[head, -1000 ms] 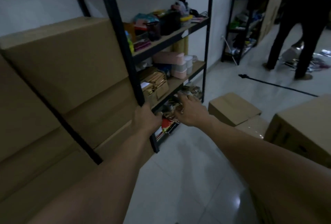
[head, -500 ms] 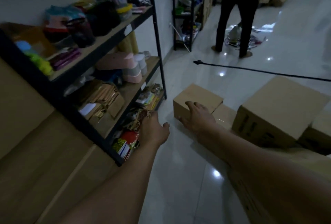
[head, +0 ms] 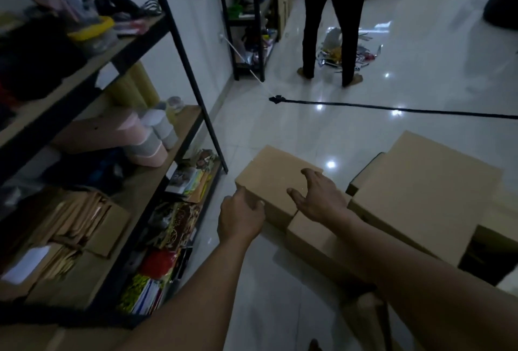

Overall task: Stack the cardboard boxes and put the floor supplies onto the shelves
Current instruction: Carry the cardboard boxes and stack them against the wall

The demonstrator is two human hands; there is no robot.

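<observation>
Gripping the near-left corner of box [head: 276, 174] with left hand [head: 241, 217], fingers curled round the edge; spreading right hand [head: 318, 200] palm-down over the box top by its right edge, fingers apart and a bit bent, holding nothing; cannot tell whether touching the top. Both hands reaching forward and down from bottom of view.

Sitting closed on floor [head: 280, 126], just right of the front post of rack [head: 183, 53]; butted against low box [head: 311, 234] on the near-right side, below the right wrist; further right, big box [head: 426, 191], taller, closed, just beside low box; contact there unclear.

On rack, top to bottom: yellow-lidded tub [head: 92, 28] among dark blurred stuff; yellow rolls [head: 134, 87] upright at the back, with pink tub [head: 140, 140] and white tubs [head: 164, 126] in front; brown paper bags [head: 78, 219] packed in an open carton; coloured packets [head: 157, 266] on the lowest level.

Stretched across floor beyond box, black cord [head: 392, 108]; past that, person in black [head: 333, 14], legs only in view, standing near far rack [head: 246, 14]; at the feet, shiny litter [head: 336, 50]. Dim light, left side blurred.
</observation>
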